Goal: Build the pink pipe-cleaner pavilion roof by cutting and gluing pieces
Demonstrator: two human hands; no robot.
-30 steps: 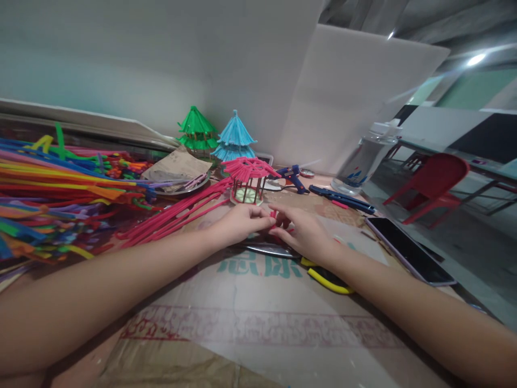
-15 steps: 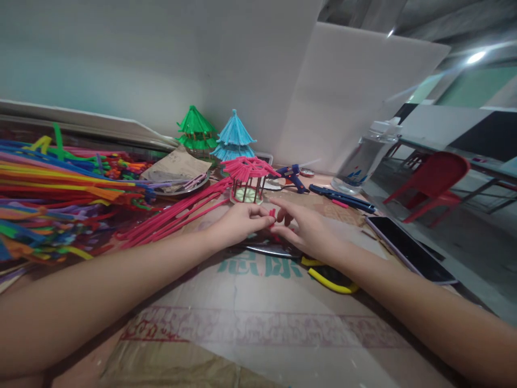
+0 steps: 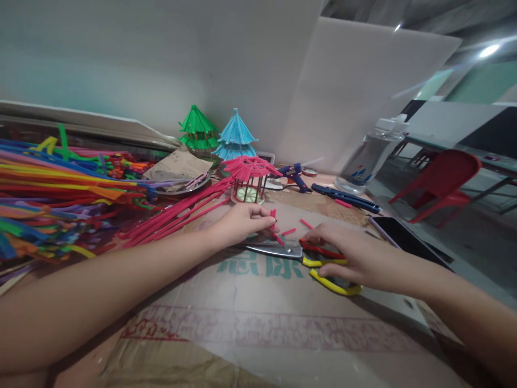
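My left hand [image 3: 249, 222] pinches short pink pipe cleaner pieces [image 3: 273, 216] between thumb and fingers. Lying on the cardboard just right of it are scissors with yellow handles [image 3: 335, 285] and metal blades [image 3: 274, 250]. Over those handles hovers my right hand [image 3: 343, 250], fingers and thumb apart; whether it touches them I cannot tell. A red handle-like part [image 3: 321, 249] shows beneath its fingers. Cut pink bits [image 3: 288, 232] lie between the hands. Behind my left hand stands a small pavilion with a pink pipe cleaner roof [image 3: 248, 168] and brown posts.
Long pink pipe cleaners [image 3: 173, 218] and a multicoloured heap [image 3: 72, 188] lie left. Green [image 3: 197, 126] and blue [image 3: 235, 134] pavilions stand behind. A glue gun [image 3: 297, 175], a dark blue cutter-like tool [image 3: 345, 198], a clear bottle [image 3: 365, 156] and a phone [image 3: 404, 240] are right.
My right hand has moved from beside the left hand's pink pieces, right and down to the scissors' handles. The cut bits on the cardboard now show. My left hand keeps its pinch.
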